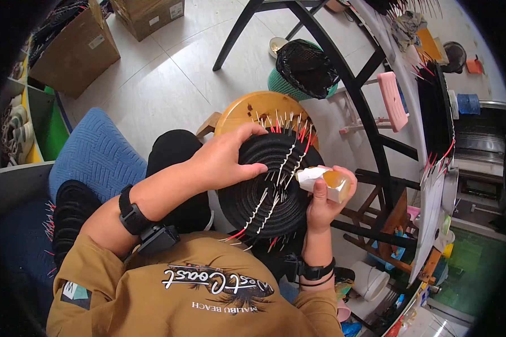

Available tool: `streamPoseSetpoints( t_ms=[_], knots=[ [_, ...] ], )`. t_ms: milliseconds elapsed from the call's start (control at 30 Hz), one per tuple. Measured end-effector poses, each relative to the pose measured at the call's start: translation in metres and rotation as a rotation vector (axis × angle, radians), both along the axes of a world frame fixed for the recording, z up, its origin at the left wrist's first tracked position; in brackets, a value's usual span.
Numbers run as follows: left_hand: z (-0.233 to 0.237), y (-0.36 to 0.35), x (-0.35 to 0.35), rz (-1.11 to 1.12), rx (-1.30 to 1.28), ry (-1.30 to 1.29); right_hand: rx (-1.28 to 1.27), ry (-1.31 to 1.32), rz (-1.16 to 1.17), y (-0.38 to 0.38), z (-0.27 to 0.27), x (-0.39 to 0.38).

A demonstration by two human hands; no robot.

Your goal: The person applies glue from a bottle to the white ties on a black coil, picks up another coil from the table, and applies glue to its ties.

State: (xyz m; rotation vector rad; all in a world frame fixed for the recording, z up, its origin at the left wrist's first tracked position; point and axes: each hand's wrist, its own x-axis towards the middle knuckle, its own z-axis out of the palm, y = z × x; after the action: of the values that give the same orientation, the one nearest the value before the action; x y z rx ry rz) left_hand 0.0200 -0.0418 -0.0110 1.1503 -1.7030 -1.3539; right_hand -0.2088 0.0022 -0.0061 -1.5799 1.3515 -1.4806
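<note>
A large round coil of black cord or strap (239, 199) lies in front of my body, partly over a wooden stool. Red and white thin ends stick out around its rim, and wavy white lines (285, 163) run across its face from near the centre. My left hand (236, 154) rests on the coil's upper left, thumb on the face and index finger stretched along the far rim; the other fingers are hidden. Held in my right hand (329, 202) is a small squeeze bottle (315, 178), white with an amber part, its tip close to the coil's centre right.
The round wooden stool (242, 117) stands beneath. Behind it is a green bin (281, 84) with a black bag. A black-framed table (354, 84) rises at right. Cardboard boxes (78, 62) and a blue cushion (98, 143) are at left, with more black coils (73, 219) beside me.
</note>
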Motion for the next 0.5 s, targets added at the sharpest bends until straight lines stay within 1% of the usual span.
streamPoseSetpoints(
  t_ms=[167,267,333,500],
  knots=[
    [-0.0037,0.0000,-0.0007,0.009,-0.020,0.007,0.025,-0.008,0.004,-0.0003,0.0021,0.0003],
    [-0.0021,0.0000,-0.0003,0.004,-0.007,0.007,-0.040,-0.045,0.026,-0.0016,0.0038,0.0025],
    [-0.0013,0.0000,-0.0001,-0.001,0.007,0.009,-0.009,-0.008,0.013,-0.0012,0.0021,0.0014],
    [0.0009,0.0006,-0.0001,0.011,-0.020,-0.012,-0.023,0.001,-0.001,-0.0024,0.0009,0.0022]
  ],
)
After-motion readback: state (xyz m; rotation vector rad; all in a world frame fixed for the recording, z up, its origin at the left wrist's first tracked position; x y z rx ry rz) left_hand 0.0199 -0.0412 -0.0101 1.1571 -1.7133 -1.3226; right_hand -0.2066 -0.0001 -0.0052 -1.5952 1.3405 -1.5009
